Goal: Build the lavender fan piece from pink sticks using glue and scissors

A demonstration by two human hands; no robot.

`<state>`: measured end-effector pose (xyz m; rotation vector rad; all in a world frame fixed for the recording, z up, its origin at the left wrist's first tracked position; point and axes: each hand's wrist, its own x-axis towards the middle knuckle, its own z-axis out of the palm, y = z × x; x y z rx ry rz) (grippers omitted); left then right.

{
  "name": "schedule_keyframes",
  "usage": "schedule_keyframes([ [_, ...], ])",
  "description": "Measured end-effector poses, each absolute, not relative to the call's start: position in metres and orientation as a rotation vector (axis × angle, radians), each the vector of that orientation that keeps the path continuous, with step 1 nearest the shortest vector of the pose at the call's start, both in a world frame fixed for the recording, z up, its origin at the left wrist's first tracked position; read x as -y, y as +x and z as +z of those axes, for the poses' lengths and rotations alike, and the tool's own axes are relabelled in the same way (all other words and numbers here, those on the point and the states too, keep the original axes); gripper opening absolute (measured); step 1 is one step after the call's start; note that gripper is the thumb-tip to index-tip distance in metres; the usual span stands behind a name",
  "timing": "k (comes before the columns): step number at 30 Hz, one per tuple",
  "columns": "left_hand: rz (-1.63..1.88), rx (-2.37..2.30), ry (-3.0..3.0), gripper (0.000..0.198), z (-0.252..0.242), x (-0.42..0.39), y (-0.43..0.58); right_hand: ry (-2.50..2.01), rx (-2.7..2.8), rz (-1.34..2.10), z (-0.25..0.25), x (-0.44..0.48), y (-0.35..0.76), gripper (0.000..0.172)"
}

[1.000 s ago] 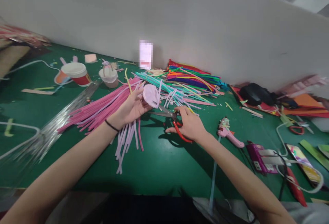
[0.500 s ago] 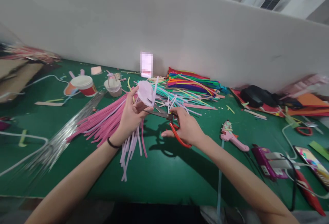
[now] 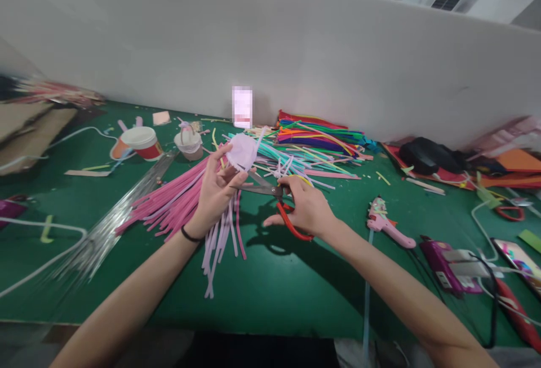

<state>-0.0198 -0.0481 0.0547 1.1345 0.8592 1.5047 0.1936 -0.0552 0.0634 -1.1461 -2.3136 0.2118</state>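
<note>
Between the fingers of my left hand (image 3: 217,190) is a pale lilac round piece (image 3: 243,151) with a strip sticking up at its right edge. My right hand (image 3: 308,204) grips a pair of scissors (image 3: 289,224) by the red handles. Their dark blades are apart and point left, just under the lilac piece and close to my left fingers. Whether the blades touch the piece, I cannot tell. Pink pipe cleaners (image 3: 169,204) lie spread beneath and left of my left hand, with lilac pipe cleaners (image 3: 217,247) in front of them.
Multicoloured pipe cleaners (image 3: 321,137) are heaped at the back by a lit phone (image 3: 242,109). A paper cup (image 3: 146,145) and a small basket (image 3: 189,142) stand at left, near silvery wires (image 3: 122,216). To the right lie a pink glue gun (image 3: 386,224) and a purple power strip (image 3: 443,266).
The lilac round piece has turned a little to face me more, and its strip now leans right. The scissor blades have spread wider. The view has shifted slightly.
</note>
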Motion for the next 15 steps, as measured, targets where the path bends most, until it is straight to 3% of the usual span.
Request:
schedule_keyframes([
  [15, 1.557, -0.828, 1.228, 0.056, 0.046, 0.045, -0.017, -1.229, 2.434, 0.330, 0.073, 0.052, 0.200, 0.073],
])
